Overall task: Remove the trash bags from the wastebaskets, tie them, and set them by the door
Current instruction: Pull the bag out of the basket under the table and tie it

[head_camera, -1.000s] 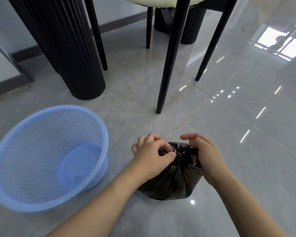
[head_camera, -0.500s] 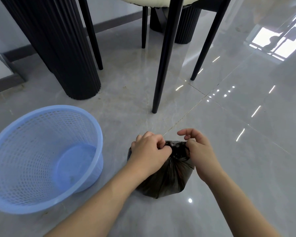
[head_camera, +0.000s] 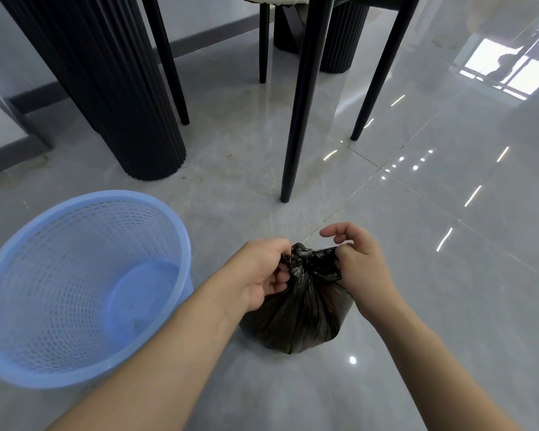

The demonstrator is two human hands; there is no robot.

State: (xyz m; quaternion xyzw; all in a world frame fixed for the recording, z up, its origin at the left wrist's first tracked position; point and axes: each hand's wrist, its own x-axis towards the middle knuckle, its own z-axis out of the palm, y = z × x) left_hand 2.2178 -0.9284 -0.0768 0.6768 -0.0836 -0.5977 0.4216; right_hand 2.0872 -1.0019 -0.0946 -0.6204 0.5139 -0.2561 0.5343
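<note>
A small black trash bag (head_camera: 296, 318) sits on the glossy grey floor in front of me, its top bunched into a twisted knot. My left hand (head_camera: 259, 275) pinches the left side of the bunched top. My right hand (head_camera: 355, 259) grips the right side, index finger lifted. To the left lies a light blue mesh wastebasket (head_camera: 84, 287), tilted toward me and with no bag inside.
A ribbed black table pedestal (head_camera: 112, 88) stands behind the wastebasket. Black chair legs (head_camera: 299, 98) rise just beyond the bag, with a second ribbed pedestal (head_camera: 339, 32) further back. Open tiled floor (head_camera: 448, 244) stretches to the right.
Both hands have shifted on the bag's top, pulling its two ends apart sideways. The knot looks tighter. The view has moved slightly closer to the floor.
</note>
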